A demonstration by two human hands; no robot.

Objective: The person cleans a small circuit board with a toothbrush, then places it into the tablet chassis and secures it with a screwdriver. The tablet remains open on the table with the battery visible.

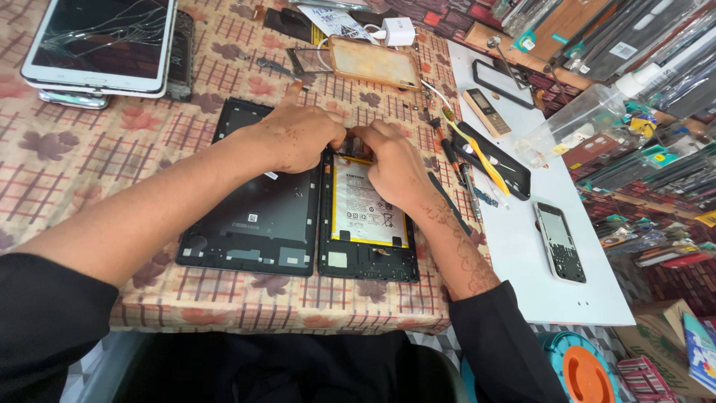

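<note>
Two hands meet at the top edge of an opened tablet on a patterned cloth.

The left hand (298,138) and right hand (395,164) have their fingers curled together, pinching at the top of the tablet frame (365,261); what they clamp is hidden. Its pale battery (362,209) lies just below the fingertips, the dark back cover (253,224) beside them under the left hand, and a cracked tablet (101,45) well beyond.

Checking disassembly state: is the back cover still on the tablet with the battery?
No: the opened tablet shows its battery bare, and the dark back cover lies beside it on the tablecloth.
</note>
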